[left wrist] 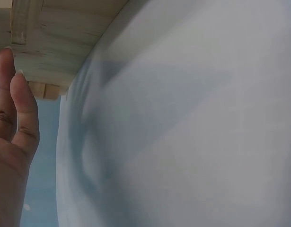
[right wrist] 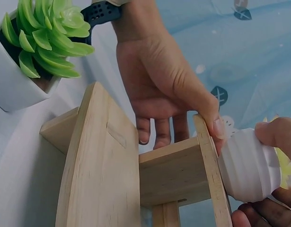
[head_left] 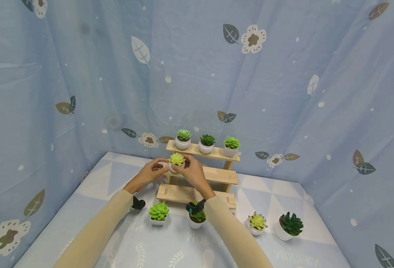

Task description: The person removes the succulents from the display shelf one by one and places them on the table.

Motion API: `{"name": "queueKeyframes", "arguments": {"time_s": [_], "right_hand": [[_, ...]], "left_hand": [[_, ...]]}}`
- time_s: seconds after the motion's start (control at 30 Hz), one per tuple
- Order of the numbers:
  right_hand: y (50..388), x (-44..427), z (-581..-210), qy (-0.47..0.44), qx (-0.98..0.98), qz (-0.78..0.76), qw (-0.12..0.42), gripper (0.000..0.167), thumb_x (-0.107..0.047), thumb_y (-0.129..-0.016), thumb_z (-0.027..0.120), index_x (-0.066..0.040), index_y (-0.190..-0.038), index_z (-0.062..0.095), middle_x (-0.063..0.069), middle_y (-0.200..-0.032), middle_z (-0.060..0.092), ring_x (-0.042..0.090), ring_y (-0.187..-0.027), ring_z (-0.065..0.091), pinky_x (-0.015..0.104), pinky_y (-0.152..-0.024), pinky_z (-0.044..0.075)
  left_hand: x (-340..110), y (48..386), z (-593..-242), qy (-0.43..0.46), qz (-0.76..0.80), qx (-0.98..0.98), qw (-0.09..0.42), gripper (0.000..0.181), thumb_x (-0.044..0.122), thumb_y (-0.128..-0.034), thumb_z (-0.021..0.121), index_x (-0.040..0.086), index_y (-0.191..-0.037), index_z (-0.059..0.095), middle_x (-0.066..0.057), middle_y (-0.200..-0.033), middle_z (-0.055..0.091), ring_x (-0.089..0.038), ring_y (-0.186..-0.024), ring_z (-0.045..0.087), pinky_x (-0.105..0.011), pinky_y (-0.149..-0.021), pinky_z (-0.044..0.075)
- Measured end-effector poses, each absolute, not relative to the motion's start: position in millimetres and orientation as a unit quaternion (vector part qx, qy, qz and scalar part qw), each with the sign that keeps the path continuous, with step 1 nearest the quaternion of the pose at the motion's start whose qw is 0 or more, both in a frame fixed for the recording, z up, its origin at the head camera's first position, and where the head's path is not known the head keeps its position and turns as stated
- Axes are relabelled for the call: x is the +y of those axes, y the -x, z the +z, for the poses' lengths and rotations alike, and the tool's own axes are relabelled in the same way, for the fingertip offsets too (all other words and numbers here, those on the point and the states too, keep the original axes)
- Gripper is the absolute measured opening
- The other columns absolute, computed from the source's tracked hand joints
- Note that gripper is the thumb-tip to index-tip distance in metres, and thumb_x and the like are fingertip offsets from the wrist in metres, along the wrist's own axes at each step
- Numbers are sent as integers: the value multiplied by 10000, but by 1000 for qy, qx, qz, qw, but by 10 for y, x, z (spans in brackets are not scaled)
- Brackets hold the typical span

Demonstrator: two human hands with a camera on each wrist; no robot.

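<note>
A yellow-green succulent in a ribbed white pot [head_left: 176,160] is at the left end of the middle tier of a wooden stand [head_left: 217,175]. My right hand [head_left: 194,174] grips the pot from the right; in the right wrist view its thumb and fingers bend round the ribbed pot [right wrist: 249,165]. On the pot's left side is my left hand [head_left: 147,175], thumb and forefinger apart. The left thumb reaches the board edge beside the pot in the right wrist view; whether it presses the pot I cannot tell. Other fingers of the left hand [left wrist: 17,127] extend straight below the board.
On the top tier stand three potted succulents, including a dark green one [head_left: 207,140]. In front of the stand are a bright green succulent [head_left: 158,211], another in a white pot [head_left: 196,223], a yellow-green one [head_left: 257,221] and a dark green one [head_left: 291,224]. A patterned curtain [head_left: 197,74] surrounds the table.
</note>
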State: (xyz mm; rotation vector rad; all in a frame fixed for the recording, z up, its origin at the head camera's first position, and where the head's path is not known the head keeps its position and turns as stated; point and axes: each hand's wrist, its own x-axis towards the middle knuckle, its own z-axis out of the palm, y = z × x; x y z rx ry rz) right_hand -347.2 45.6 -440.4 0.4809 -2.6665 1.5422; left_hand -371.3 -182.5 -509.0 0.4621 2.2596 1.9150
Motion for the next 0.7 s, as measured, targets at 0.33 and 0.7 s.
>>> {"name": "queueKeyframes", "arguments": {"time_s": [0.33,0.7], "right_hand": [[3451,474,-4402,-152,-852,500,13,666,-418,-895,818,-121,-1435,567,20,-1183,655,155,-984,647,318,-756,574],[3355,511,-4310,-159,-842,515,12,664,-423,-891,821,-147,-1437,563,37,-1217,628,186,-1002,649,332,-769,586]], "left_hand": [[-1828,3725,-5118,-159,628,758,68,555,445,-998,684,240,-1475,488,-181,-1191,610,-444,-1030,648,-622,-862,527],[-1843,3712,-5098,-153,630,759,67,549,486,-970,702,284,-1446,518,-174,-1166,628,-408,-1009,660,-625,-861,531]]}}
